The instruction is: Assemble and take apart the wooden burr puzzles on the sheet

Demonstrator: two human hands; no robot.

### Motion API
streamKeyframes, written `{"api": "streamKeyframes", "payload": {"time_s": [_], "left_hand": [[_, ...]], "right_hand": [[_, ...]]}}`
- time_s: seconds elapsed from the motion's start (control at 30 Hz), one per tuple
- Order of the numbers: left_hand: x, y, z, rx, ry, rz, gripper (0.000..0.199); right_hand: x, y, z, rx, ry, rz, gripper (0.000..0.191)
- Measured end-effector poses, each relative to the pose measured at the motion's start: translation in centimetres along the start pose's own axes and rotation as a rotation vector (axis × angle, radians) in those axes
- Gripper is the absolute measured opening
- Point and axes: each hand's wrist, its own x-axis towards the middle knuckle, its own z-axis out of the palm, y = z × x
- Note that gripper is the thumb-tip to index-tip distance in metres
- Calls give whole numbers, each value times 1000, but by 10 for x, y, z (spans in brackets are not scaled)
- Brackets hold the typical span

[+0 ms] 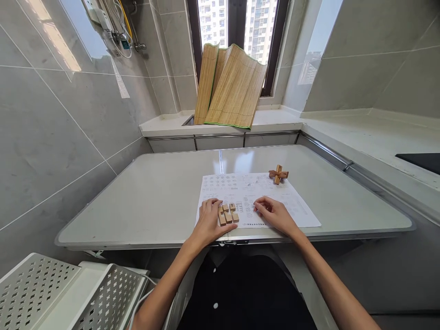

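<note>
A printed paper sheet [295, 208] lies at the table's front edge. Small notched wooden blocks [228, 217] are grouped on its left part, one marked with a dark figure. My left hand [209, 220] curves around their left and front sides, thumb and fingers apart, touching the group. To the right, my right hand [273, 214] rests on the paper with its fingers curled and thumb near the index finger; whether anything small is between them cannot be made out. An assembled cross-shaped wooden puzzle [278, 174] sits at the paper's back right corner.
The folding table [154, 197] has a raised white counter [275, 120] behind it and another along the right. A folded bamboo mat [237, 87] leans before the window. White perforated baskets [110, 293] stand at lower left.
</note>
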Motion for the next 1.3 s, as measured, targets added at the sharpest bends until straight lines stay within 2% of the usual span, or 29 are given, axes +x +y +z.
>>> {"api": "streamKeyframes", "payload": {"time_s": [0.13,0.2,0.3,0.4,0.6,0.8,0.93,1.07,1.3], "left_hand": [[-8,-1,-6,-2,46,-94,64],[-11,-1,-10,-106,12,-91,65],[-15,-2,-14,-290,-12,-109,73],[-16,-4,-16,-407,11,-132,77],[-15,-4,-18,-556,37,-130,75],[-16,-5,-16,-564,27,-135,76],[-17,-8,-14,-566,31,-148,75],[-17,-7,-14,-568,26,-152,74],[-16,-2,-15,-547,25,-153,73]], "right_hand": [[-8,-18,18,-97,-95,-147,30],[-11,-26,29,-161,-136,-220,30],[-10,-30,40,-272,-124,-265,28],[-8,-27,43,-263,-96,-252,27],[-10,-26,38,17,-85,-154,34],[-5,-35,47,356,-140,-81,35],[-4,-40,52,490,-163,-63,37],[-7,-40,53,463,-107,-69,41],[-7,-29,56,302,-86,-74,43]]}}
